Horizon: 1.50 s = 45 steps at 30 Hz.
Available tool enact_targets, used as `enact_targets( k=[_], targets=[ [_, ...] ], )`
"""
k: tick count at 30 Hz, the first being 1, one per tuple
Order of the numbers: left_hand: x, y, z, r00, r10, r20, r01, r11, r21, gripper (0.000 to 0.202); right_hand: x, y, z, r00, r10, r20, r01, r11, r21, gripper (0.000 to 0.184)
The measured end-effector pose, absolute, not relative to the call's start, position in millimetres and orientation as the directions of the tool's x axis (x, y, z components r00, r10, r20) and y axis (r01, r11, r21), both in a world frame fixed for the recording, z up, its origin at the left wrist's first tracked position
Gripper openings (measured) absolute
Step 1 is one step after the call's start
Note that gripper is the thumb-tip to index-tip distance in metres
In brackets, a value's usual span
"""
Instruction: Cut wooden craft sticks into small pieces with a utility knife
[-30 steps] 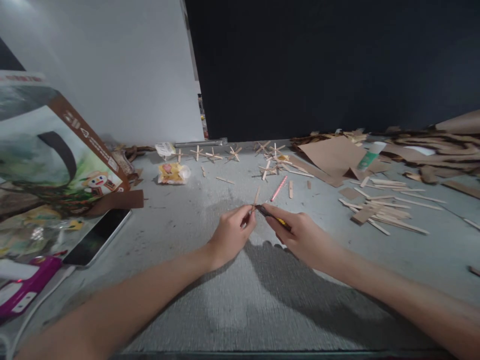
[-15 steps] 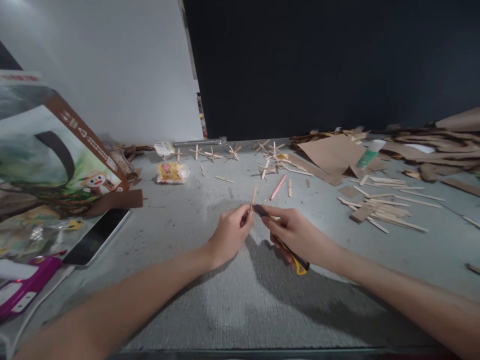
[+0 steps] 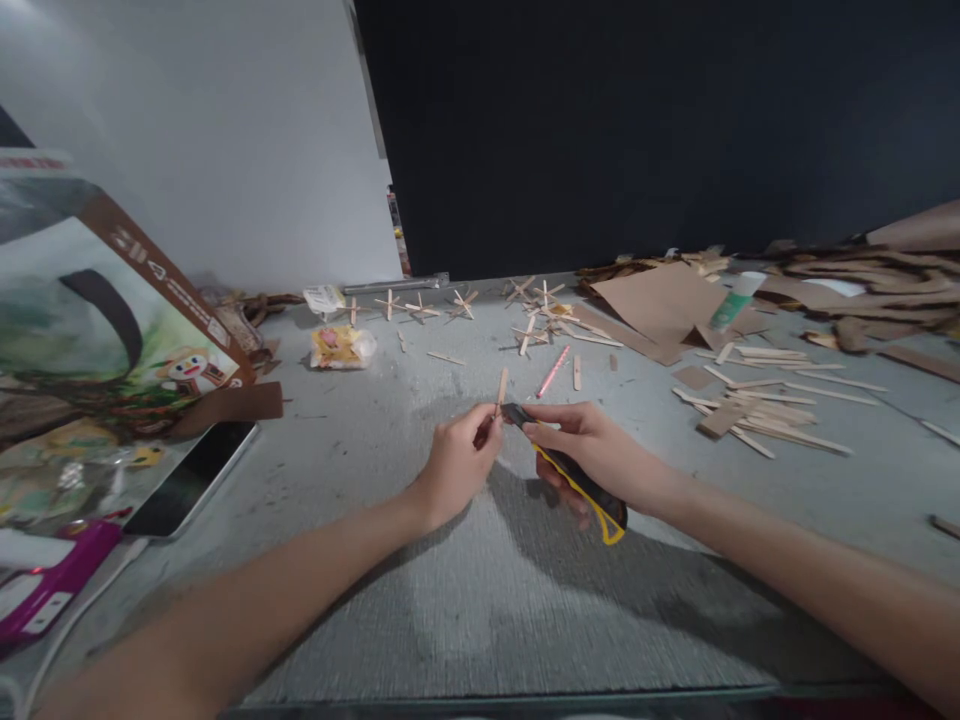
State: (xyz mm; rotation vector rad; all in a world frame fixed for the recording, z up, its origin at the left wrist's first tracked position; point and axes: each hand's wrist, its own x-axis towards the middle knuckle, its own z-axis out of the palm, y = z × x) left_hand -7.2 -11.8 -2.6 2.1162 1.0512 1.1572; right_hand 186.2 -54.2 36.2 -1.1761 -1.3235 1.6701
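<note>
The left hand pinches a thin wooden craft stick between its fingertips, holding it nearly upright above the middle of the grey bench. The right hand is clamped on a black-and-yellow utility knife, whose front end meets the stick just beside the left fingertips. Beyond the hands lie a pink pencil, small crossed-stick stars and loose sticks. Cardboard scraps and a green-and-white glue tube lie far right; a smartphone and a printed box sit left.
</note>
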Motion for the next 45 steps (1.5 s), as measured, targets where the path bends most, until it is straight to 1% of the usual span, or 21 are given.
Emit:
enact_targets(
  k=[3,5,6,8,10,12,19,25,29,34,36,38,42,45],
  targets=[
    [-7.1,-10.8,-2.6,0.332,0.820,0.466,0.380,-0.568,0.730,0.023,188.4,-53.8,36.5,-0.381,0.885,-0.267,-0.027,-0.299,-0.954,0.060],
    [-6.9,-10.1,-2.8,0.321,0.824,0.467,0.370,-0.563,0.739,0.022,188.8,-54.8,35.2,-0.394,0.885,-0.250,-0.011,-0.277,-0.961,0.059],
    [-6.8,-10.0,-2.8,0.316,0.825,0.469,0.364,-0.562,0.743,0.022,188.6,-55.9,34.2,-0.382,0.899,-0.213,0.018,-0.223,-0.975,0.058],
    [-6.3,-10.4,-2.7,0.309,0.824,0.475,0.355,-0.563,0.746,0.024,187.2,-59.2,31.8,-0.332,0.939,-0.093,0.125,-0.055,-0.991,0.053],
    [-6.0,-11.5,-2.3,0.305,0.822,0.480,0.356,-0.566,0.743,0.026,185.1,-63.2,29.8,-0.286,0.958,0.011,0.247,0.085,-0.965,0.047],
    [-5.8,-12.4,-2.2,0.306,0.818,0.487,0.364,-0.573,0.734,0.026,183.0,-66.4,29.1,-0.269,0.962,0.049,0.326,0.139,-0.935,0.044],
    [-6.4,-11.4,-5.5,0.335,0.772,0.541,0.374,-0.635,0.676,0.023,180.9,-66.8,28.5,-0.256,0.965,0.056,0.393,0.157,-0.906,0.043],
    [-7.5,-9.5,-9.8,0.360,0.737,0.572,0.384,-0.676,0.629,0.020,180.5,-66.6,28.5,-0.238,0.971,0.030,0.443,0.136,-0.886,0.035],
    [-8.0,-8.7,-12.4,0.383,0.737,0.557,0.408,-0.676,0.613,0.016,179.2,-67.2,31.7,-0.230,0.973,-0.001,0.458,0.108,-0.882,0.026],
    [-8.8,-8.6,-12.6,0.418,0.731,0.539,0.426,-0.682,0.595,0.016,178.9,-66.4,34.2,-0.220,0.975,-0.029,0.475,0.081,-0.876,0.023],
    [-9.1,-8.8,-11.4,0.426,0.735,0.527,0.425,-0.677,0.601,0.016,180.0,-65.4,35.0,-0.237,0.971,-0.034,0.475,0.085,-0.876,0.025],
    [-9.3,-9.2,-9.8,0.434,0.746,0.505,0.421,-0.663,0.619,0.016,182.2,-63.8,35.7,-0.260,0.964,-0.054,0.446,0.070,-0.892,0.032],
    [-9.6,-10.1,-6.8,0.441,0.766,0.467,0.414,-0.635,0.652,0.019,189.6,-58.7,36.6,-0.322,0.938,-0.128,0.357,-0.005,-0.934,0.049],
    [-9.4,-11.0,-5.5,0.440,0.781,0.442,0.410,-0.613,0.675,0.020,195.5,-54.3,37.9,-0.363,0.916,-0.173,0.307,-0.058,-0.950,0.056]
  ],
)
